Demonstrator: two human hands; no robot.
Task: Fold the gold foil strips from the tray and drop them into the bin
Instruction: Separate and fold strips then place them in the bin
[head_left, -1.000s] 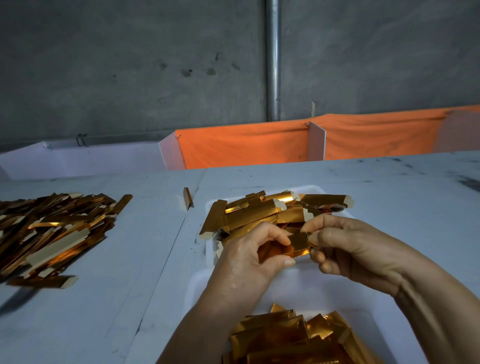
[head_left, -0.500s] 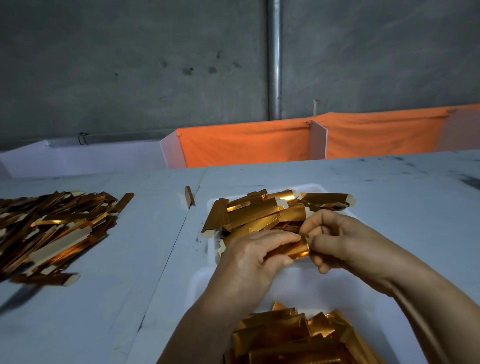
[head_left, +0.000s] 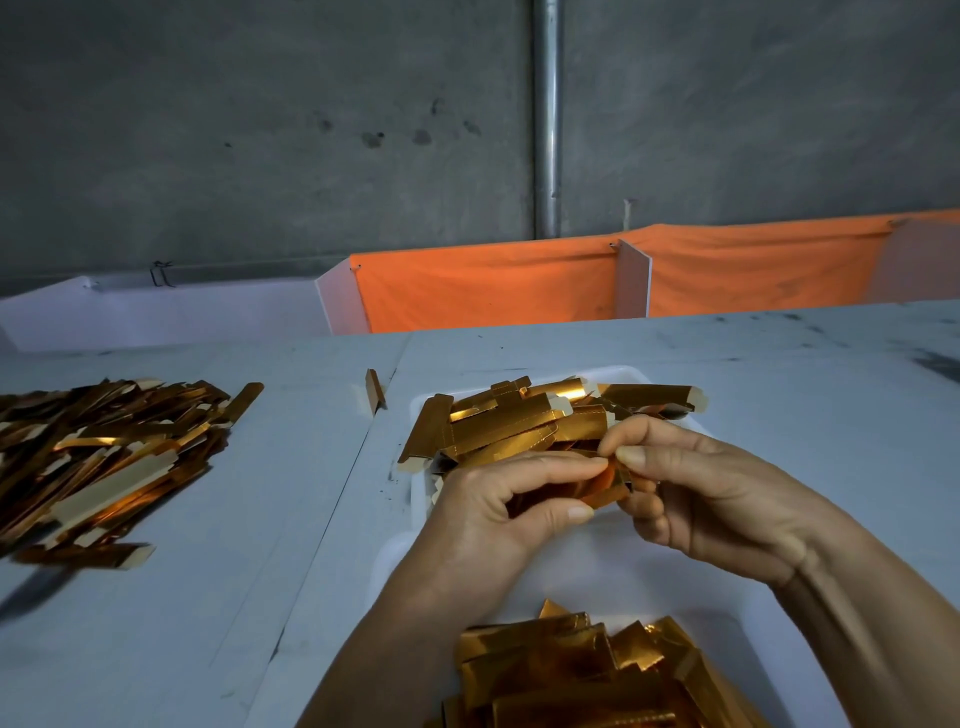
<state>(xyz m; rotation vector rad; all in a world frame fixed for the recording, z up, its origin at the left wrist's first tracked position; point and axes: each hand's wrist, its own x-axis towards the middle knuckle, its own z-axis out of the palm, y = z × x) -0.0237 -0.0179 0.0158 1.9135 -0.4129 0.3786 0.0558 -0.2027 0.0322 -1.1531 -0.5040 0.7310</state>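
Grey concrete wall at the back, with a metal pipe (head_left: 546, 119) running straight up it and an orange cloth (head_left: 488, 286) stretched along low white dividers behind the table (head_left: 810, 405). Table is pale and scuffed. White tray (head_left: 636, 375) sits at centre, piled with flat gold foil strips (head_left: 514, 423), a few hanging over its left and right rims. Both hands meet just in front of that pile, above the gap between tray and bin. Left hand (head_left: 498, 519) has its fingers curled, thumb and forefinger pinching one folded strip (head_left: 605, 486); right hand (head_left: 711, 499) pinches the same strip from the other end, thumb on top, other fingers tucked under (strip is mostly hidden by the fingers, only a short gold edge shows). Strip is held in the air, not touching the tray pile as far as I can tell. White bin (head_left: 691, 597) lies nearest the camera, under the wrists, with a heap of folded foil pieces (head_left: 571, 675) in its near part. Far left on the table, well apart from the tray, a big loose heap of gold strips (head_left: 98, 457) with pale backs showing. One stray strip (head_left: 373, 389) lies at the table seam, just left of the tray.
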